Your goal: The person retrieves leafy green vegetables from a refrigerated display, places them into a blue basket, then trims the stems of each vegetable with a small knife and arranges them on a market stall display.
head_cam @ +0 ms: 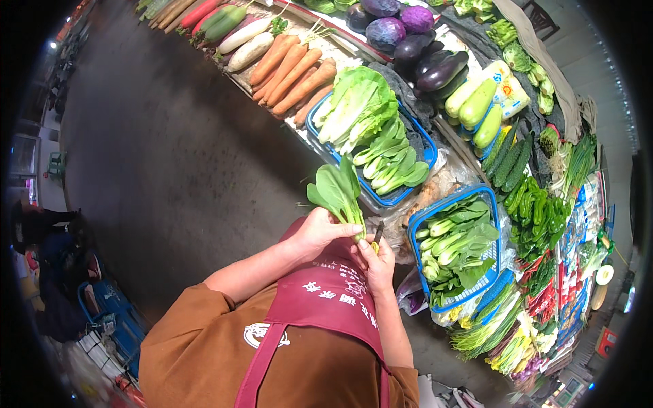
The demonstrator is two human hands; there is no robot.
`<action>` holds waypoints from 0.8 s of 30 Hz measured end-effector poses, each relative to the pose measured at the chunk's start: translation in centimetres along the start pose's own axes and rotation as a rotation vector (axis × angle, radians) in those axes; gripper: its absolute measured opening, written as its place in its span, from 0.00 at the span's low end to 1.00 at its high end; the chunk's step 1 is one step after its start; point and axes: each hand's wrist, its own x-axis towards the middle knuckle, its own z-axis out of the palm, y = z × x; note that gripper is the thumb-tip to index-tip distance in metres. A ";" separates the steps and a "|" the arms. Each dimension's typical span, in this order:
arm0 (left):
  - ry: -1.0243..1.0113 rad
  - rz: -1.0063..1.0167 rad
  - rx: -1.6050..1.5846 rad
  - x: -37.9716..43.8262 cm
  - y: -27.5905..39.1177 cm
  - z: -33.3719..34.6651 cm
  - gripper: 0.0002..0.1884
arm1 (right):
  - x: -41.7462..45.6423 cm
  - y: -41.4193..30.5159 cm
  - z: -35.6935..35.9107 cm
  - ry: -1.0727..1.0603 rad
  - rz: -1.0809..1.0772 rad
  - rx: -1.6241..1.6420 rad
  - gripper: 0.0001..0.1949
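A leafy head of bok choy (334, 189) is gripped in my left hand (319, 232), its leaves pointing up and away from me. Close beside its stem end, my right hand (376, 261) holds a small knife (379, 232) with a dark blade and a yellow handle. Beyond my hands, a blue plastic basket (433, 155) contains leaf lettuce (357, 109) and a row of bok choy heads (395, 163). To the right, a second blue basket (414, 239) is filled with more bok choy (454, 239).
Carrots (293, 71), white radishes (250, 51), eggplants (438, 69), purple cabbages (386, 34), pale green squash (477, 104), cucumbers (512, 158) and green peppers (535, 211) cover the stall. A dark floor (178, 127) lies to the left. Blue crates (115, 311) stand at lower left.
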 end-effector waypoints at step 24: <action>0.472 0.157 -0.465 4.8 -2.3 1.7 0.17 | 7.0 -5.8 0.5 -0.164 -0.191 -1.032 0.14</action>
